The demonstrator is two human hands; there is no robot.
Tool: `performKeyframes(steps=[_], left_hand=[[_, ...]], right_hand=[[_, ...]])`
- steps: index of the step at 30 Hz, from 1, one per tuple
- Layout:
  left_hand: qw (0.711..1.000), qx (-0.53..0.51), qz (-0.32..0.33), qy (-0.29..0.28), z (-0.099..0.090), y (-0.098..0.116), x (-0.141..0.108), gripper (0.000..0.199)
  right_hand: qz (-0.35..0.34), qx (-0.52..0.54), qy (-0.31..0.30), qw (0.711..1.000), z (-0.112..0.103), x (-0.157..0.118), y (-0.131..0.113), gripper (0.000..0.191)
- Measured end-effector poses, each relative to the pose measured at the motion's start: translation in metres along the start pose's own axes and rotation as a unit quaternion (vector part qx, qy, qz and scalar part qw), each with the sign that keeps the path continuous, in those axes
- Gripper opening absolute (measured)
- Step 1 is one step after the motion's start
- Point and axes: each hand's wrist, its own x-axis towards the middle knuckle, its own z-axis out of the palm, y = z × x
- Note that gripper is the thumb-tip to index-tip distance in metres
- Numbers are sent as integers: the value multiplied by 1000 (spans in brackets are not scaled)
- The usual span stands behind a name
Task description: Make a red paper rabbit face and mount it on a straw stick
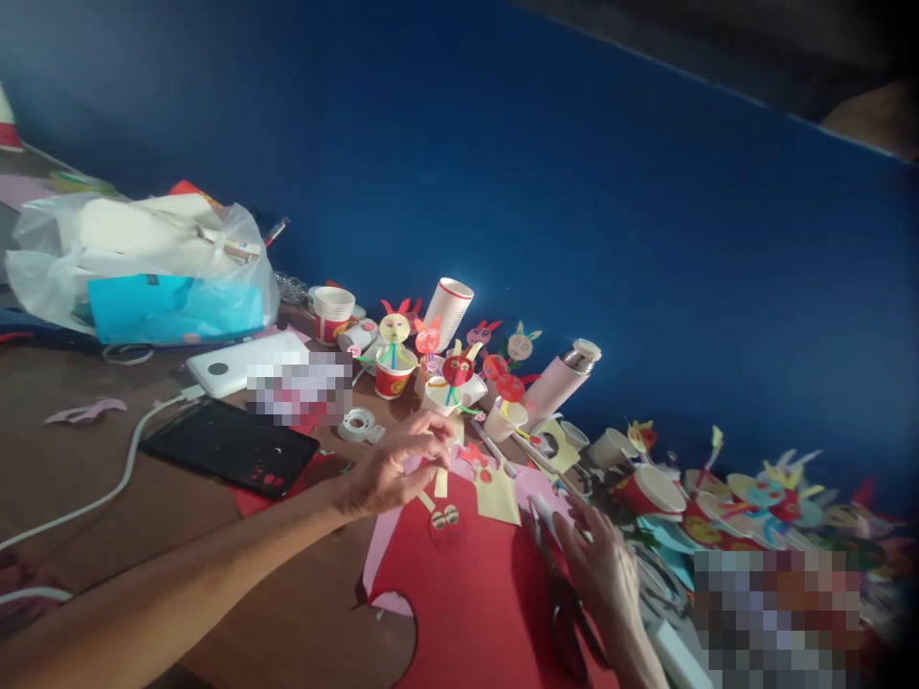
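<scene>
My left hand [402, 467] is over the top of a large red paper sheet [466, 603], its fingers bent in a pinch. A pale yellow paper strip [440, 483] shows at the thumb and fingertips. Just below lie two small round eye cut-outs [444, 518] on the red sheet. My right hand [599, 560] rests at the sheet's right side with fingers stretched out and apart. Dark-handled scissors [567, 612] lie beside and partly under it. Between the hands are a yellow paper piece [498, 496] and pink paper [542, 488].
Paper cups with paper figures [393, 381] stand along the blue wall [459, 172], near a pink thermos [560, 385]. At left are a tape roll [357, 423], a black phone [230, 448], a white power bank [248, 364] with cable, and a plastic bag [144, 268]. More cups [650, 490] crowd the right.
</scene>
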Motion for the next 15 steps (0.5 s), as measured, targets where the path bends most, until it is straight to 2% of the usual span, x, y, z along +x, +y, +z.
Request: performKeyframes(steps=[2, 5, 8, 10, 12, 15], left_hand=[[1000, -24, -11, -12, 0, 2, 0, 14], [996, -75, -10, -37, 3, 6, 0, 12], [993, -113, -18, -19, 7, 10, -3, 11], [993, -119, -26, -7, 8, 12, -5, 12], [993, -113, -30, -13, 8, 12, -6, 13], [992, -112, -38, -34, 6, 10, -7, 12]], right_hand=[[-12, 133, -60, 989, -10, -2, -29, 35], [-24, 313, -196, 929, -16, -8, -78, 30], [-14, 418, -270, 867, -10, -13, -113, 27], [-15, 468, -306, 829, -5, -17, -124, 25], [-13, 497, -330, 803, -1, -19, -128, 25], [2, 507, -343, 791, 1, -21, -130, 24]])
